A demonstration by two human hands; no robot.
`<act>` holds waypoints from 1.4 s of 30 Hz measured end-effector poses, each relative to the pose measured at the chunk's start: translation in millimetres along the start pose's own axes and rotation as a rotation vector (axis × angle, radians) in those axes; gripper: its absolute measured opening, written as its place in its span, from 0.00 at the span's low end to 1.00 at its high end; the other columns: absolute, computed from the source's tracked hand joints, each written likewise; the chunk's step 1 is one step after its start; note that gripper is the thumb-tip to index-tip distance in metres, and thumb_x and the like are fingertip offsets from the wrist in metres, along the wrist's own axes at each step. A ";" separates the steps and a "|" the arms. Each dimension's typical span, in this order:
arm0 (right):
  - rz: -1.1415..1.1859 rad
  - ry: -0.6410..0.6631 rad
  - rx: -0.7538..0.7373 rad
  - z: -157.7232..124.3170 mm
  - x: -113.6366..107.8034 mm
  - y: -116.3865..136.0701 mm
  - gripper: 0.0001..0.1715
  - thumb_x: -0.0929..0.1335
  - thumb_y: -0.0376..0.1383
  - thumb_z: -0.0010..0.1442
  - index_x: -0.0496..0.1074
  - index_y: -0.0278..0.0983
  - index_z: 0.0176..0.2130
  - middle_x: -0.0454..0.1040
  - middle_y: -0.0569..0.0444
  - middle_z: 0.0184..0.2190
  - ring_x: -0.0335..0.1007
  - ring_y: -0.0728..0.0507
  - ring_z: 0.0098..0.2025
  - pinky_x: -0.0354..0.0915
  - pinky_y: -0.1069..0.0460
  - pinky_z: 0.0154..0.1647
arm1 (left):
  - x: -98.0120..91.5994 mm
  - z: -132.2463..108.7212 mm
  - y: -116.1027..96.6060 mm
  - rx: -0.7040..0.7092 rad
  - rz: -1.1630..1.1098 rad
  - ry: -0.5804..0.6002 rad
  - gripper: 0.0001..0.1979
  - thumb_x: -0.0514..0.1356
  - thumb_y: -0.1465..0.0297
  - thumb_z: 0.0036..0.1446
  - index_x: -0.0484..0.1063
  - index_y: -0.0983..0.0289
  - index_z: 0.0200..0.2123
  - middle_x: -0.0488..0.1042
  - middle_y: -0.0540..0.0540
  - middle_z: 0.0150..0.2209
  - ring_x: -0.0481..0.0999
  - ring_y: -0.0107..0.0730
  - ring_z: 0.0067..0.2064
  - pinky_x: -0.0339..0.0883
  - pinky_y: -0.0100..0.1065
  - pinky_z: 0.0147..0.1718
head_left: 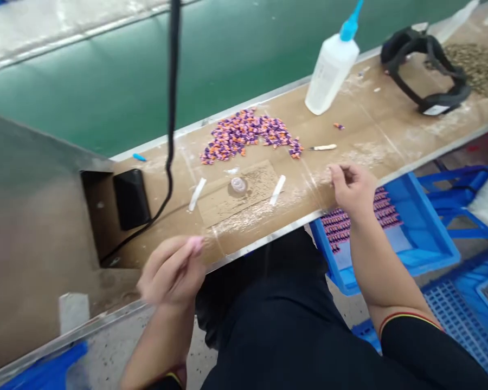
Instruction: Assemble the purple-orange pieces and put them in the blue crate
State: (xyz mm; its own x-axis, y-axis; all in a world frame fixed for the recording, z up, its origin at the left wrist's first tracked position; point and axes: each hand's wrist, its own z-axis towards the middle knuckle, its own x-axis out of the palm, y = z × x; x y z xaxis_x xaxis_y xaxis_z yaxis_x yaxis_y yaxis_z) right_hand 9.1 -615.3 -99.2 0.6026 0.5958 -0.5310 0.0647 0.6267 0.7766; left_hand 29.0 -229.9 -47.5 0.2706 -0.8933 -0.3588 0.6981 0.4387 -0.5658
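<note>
My left hand [173,273] hovers over the front edge of the bench with thumb and forefinger pinched together. A blurred pink spot shows at its fingertips; I cannot tell whether it is a held piece or a finger cover. My right hand [355,189] is closed in a pinch above the bench's front edge, and whatever is between its fingers is too small to make out. Between the hands lies a cardboard sheet [215,208] with a small clear round cap [238,185] on it. Behind that spreads a pile of small purple, orange and pink pieces [244,130], with a thin pale-handled tool [324,147] at its right.
A white squeeze bottle [329,76] with a blue nozzle stands at the back. Black headgear [443,103] lies at the right. A blue tray [427,244] with rows of pieces sits below the bench. A black cable [171,108] hangs near a black phone [132,197].
</note>
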 end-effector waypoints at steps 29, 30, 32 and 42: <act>0.184 0.603 -0.296 60.2 120.4 95.1 0.09 0.77 0.43 0.66 0.85 0.43 0.44 0.85 0.53 0.35 0.80 0.45 0.33 0.76 0.51 0.32 | 60.9 16.9 61.4 -0.573 -0.510 0.010 0.09 0.69 0.65 0.70 0.89 0.60 0.48 0.88 0.59 0.45 0.87 0.34 0.46 0.83 0.36 0.50; 0.177 0.643 -0.292 56.5 118.3 99.1 0.09 0.78 0.44 0.65 0.85 0.42 0.41 0.85 0.53 0.34 0.81 0.44 0.32 0.77 0.51 0.32 | 62.2 16.3 61.9 -0.561 -0.502 -0.004 0.09 0.68 0.65 0.70 0.89 0.60 0.48 0.88 0.59 0.46 0.87 0.34 0.47 0.83 0.36 0.51; 0.143 0.695 -0.319 51.3 114.4 104.7 0.09 0.79 0.44 0.63 0.84 0.41 0.38 0.85 0.53 0.31 0.81 0.44 0.30 0.77 0.51 0.30 | 64.7 15.2 62.1 -0.597 -0.506 -0.023 0.10 0.68 0.65 0.71 0.88 0.61 0.48 0.88 0.59 0.47 0.88 0.36 0.48 0.83 0.37 0.53; 0.031 0.779 -0.610 52.6 107.4 112.3 0.06 0.74 0.37 0.67 0.86 0.46 0.40 0.86 0.55 0.32 0.79 0.45 0.28 0.76 0.50 0.31 | 69.0 13.6 53.8 -0.808 -0.846 0.009 0.13 0.72 0.60 0.69 0.81 0.65 0.43 0.86 0.58 0.40 0.87 0.31 0.40 0.84 0.33 0.43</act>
State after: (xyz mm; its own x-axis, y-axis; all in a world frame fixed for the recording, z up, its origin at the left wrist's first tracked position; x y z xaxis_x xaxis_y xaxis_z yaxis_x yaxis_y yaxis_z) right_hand 123.0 -507.4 -51.2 -0.1091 0.6431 -0.7579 -0.4950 0.6261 0.6025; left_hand 94.3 -269.2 -92.6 -0.0855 -0.9308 0.3554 0.0281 -0.3588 -0.9330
